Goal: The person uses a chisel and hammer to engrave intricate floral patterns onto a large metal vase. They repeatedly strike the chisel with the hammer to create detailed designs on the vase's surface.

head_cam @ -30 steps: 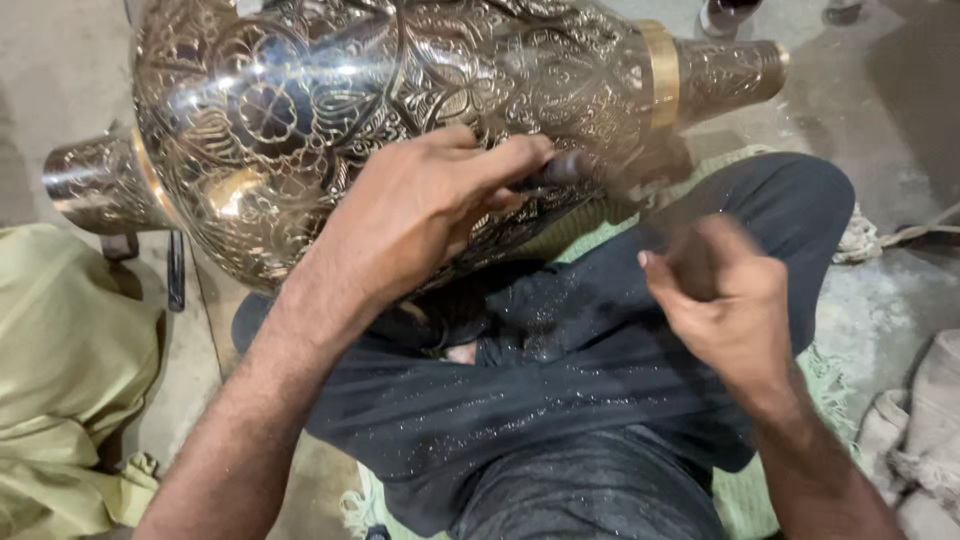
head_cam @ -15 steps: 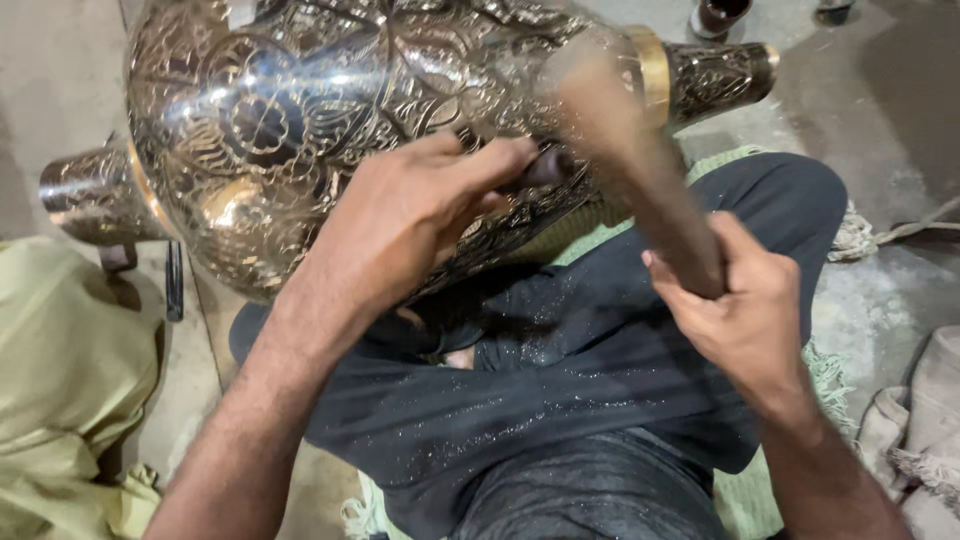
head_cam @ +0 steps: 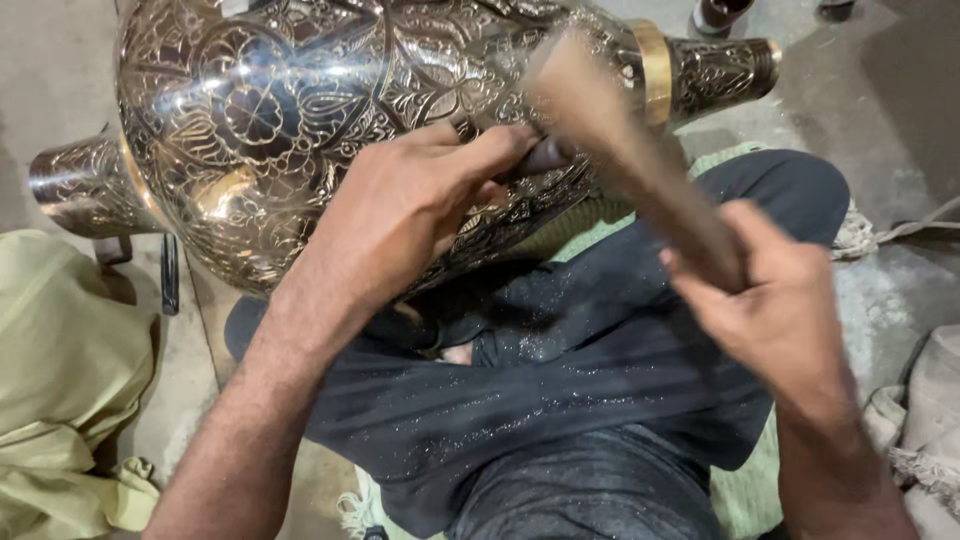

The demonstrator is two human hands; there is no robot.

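A large engraved metal vase (head_cam: pixel 290 110) lies on its side across my lap, its neck with a gold band pointing right. My left hand (head_cam: pixel 400 215) rests on the vase's belly and pinches a dark chisel (head_cam: pixel 545 155) against the surface. My right hand (head_cam: pixel 780 310) grips a wooden mallet (head_cam: pixel 620 150), motion-blurred, its head raised above the chisel's end. Dark trousers speckled with metal dust lie under the vase.
A yellow-green cloth (head_cam: pixel 60 370) lies at the left on the concrete floor. A pale green mat (head_cam: pixel 745 495) shows under my legs. A pale sack (head_cam: pixel 925 420) sits at the right edge. Someone's sandalled foot (head_cam: pixel 725 12) shows at the top.
My right hand has swung the mallet up from low beside my lap to above the chisel. The left hand and chisel have stayed on the vase.
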